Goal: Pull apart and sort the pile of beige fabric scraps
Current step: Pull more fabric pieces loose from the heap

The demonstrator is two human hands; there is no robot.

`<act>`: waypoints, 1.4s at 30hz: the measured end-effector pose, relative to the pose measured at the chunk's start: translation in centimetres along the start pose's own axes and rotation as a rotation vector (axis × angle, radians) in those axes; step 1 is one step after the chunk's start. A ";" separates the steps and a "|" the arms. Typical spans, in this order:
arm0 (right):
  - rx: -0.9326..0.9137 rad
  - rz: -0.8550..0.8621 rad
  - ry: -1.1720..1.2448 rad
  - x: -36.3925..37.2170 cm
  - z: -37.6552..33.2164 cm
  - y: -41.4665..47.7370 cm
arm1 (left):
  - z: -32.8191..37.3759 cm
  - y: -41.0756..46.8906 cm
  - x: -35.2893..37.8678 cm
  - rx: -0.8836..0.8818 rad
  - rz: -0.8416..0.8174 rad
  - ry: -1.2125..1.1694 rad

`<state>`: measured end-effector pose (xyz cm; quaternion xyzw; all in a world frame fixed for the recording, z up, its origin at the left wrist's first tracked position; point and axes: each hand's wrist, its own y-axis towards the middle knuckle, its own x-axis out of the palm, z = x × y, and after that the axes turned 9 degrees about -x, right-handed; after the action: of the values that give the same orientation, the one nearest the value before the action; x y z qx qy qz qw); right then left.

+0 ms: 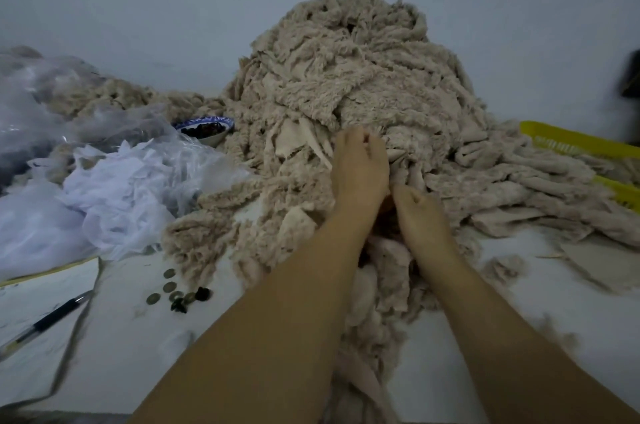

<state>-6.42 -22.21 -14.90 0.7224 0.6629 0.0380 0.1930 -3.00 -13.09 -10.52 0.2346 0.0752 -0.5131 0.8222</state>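
Note:
A tall pile of beige fleecy fabric scraps [349,77] rises against the wall in the middle and spreads down over the white table toward me. My left hand [360,164] reaches into the pile's front, fingers curled into the scraps there. Just below and to the right, my right hand [420,212] is dug into the scraps with its fingers curled round fabric; the fingertips are hidden. A strip of beige scraps [377,285] runs between my forearms to the near edge.
Clear and white plastic bags [114,188] lie at left, with a blue-rimmed bowl [204,129] of dark bits behind them. Coins and dark buttons [180,295] and a pen [48,319] on paper lie front left. A yellow basket [581,146] sits at right.

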 end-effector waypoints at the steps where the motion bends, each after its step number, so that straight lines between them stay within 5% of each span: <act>1: -0.034 0.008 -0.116 -0.2 0.6 0.4 | -0.9 -0.6 0.5 0.022 0.086 0.031; 6: -0.086 -0.391 -0.500 1.4 2.2 0.5 | -5.0 -2.6 -0.6 0.033 0.359 -0.120; 10: -0.539 -0.303 -0.530 3.2 0.5 -0.9 | -6.9 -2.0 -3.3 -0.253 0.222 -0.249; 13: -0.773 -0.538 -0.476 4.2 -0.1 -2.1 | -7.9 -0.6 -5.5 -0.451 0.042 -0.329; 15: -0.798 -0.756 -0.513 4.7 0.5 -2.8 | -7.1 0.2 -6.5 -0.526 -0.124 -0.286; 18: -0.803 -0.806 -0.535 4.9 0.9 -2.7 | -5.3 1.7 -6.9 -0.706 -0.301 -0.367; 22: -0.603 -0.733 -0.502 4.3 1.2 -2.6 | -3.4 3.9 -7.1 -0.857 -0.058 -0.837; 26: -0.175 -0.428 -0.280 2.5 0.8 -1.5 | -3.5 2.8 -6.9 -0.437 0.119 -0.427; 29: -0.046 -0.198 -0.251 2.6 0.4 0.8 | -4.6 0.9 -6.4 -0.203 -0.003 -0.205; 37: 0.425 -0.348 0.482 6.4 -3.0 5.6 | -6.1 -2.8 -5.1 0.042 -0.133 0.035; 42: 0.565 -0.287 0.520 7.9 -5.1 8.3 | -6.7 -4.5 -5.5 0.223 -0.243 0.087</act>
<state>0.79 -13.79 -9.06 0.6135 0.7680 0.0083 -0.1838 -8.70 -7.20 -15.79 0.3352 0.0811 -0.6033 0.7191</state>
